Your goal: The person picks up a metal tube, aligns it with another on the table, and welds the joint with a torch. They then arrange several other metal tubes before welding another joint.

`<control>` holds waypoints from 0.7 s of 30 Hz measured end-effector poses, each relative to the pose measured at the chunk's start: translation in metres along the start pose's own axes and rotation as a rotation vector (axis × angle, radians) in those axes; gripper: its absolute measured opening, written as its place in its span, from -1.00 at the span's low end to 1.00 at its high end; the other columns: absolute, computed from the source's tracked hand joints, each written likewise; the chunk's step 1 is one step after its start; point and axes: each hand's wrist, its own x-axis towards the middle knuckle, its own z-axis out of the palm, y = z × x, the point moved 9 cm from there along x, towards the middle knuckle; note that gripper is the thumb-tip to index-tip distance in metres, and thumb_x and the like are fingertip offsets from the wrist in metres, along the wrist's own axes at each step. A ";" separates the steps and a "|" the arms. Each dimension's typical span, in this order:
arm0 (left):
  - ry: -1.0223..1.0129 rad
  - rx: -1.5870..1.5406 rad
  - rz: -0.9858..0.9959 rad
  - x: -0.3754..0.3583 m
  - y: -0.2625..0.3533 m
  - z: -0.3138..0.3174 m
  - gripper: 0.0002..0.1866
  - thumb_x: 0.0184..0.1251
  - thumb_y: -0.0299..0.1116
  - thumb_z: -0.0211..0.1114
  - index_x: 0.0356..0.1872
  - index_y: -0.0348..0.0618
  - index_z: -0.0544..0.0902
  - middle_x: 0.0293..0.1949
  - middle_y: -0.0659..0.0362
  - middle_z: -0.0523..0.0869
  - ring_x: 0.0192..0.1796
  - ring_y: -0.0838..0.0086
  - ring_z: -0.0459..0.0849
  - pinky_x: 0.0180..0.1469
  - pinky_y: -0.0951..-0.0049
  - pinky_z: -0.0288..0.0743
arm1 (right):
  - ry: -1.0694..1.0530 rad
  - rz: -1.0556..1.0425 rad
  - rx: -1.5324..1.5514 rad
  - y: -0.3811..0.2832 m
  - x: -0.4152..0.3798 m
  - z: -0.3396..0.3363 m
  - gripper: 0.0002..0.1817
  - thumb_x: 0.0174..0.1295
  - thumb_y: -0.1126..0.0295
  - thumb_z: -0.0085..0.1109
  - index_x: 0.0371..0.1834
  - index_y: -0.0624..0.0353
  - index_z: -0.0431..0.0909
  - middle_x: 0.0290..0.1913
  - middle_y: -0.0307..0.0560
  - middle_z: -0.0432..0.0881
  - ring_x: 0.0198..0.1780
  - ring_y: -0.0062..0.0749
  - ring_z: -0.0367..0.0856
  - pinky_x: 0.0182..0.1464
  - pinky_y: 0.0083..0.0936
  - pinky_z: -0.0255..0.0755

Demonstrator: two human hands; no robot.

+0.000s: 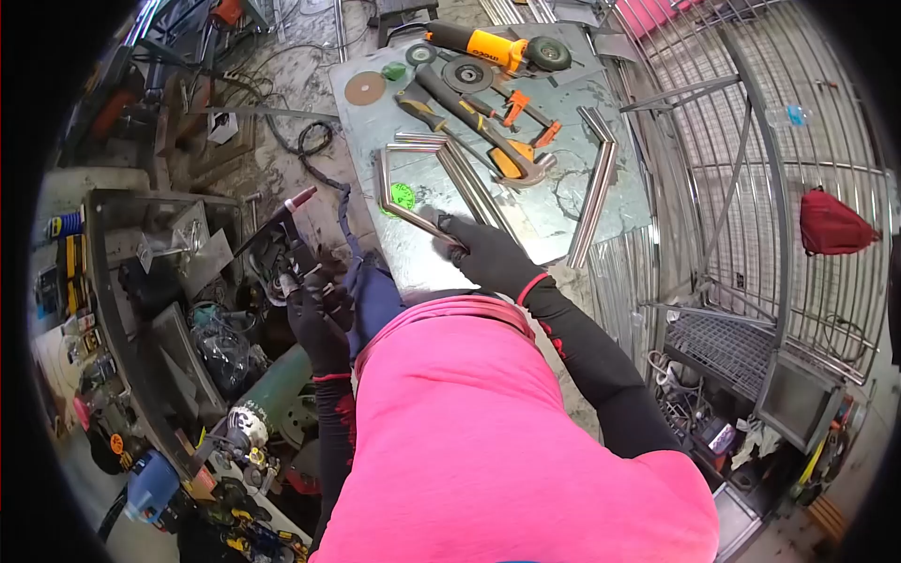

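Note:
My right hand (490,258), in a dark glove, is closed round the near end of a bent shiny metal tube (413,218) at the table's front edge. The tube's other leg points away over the table. My left hand (319,305), also gloved, is lower and to the left, off the table. Its fingers are curled round what looks like a TIG welding torch (289,212) with a pinkish nozzle; the grip is partly hidden in shadow. A bright green round piece (402,196) lies beside the tube. More bent tubes (469,183) lie just beyond my right hand.
On the metal table (366,127) lie a yellow angle grinder (488,47), a hammer (516,159), an orange clamp (533,117), a brown disc (365,88) and another bent tube (593,192). A dark cable (343,211) runs down the left side. A green cylinder (272,399) stands lower left.

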 end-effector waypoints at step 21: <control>-0.116 0.004 -0.058 -0.028 -0.008 0.018 -0.76 0.67 -0.24 0.36 0.14 -0.15 0.72 -0.24 0.16 0.83 -0.39 0.48 0.78 -0.39 0.49 0.65 | -0.296 0.196 0.543 -0.015 -0.025 -0.078 -0.52 0.48 0.45 0.37 0.42 0.37 0.59 -0.09 -0.09 0.71 -0.29 -0.49 0.77 -0.28 -0.51 0.66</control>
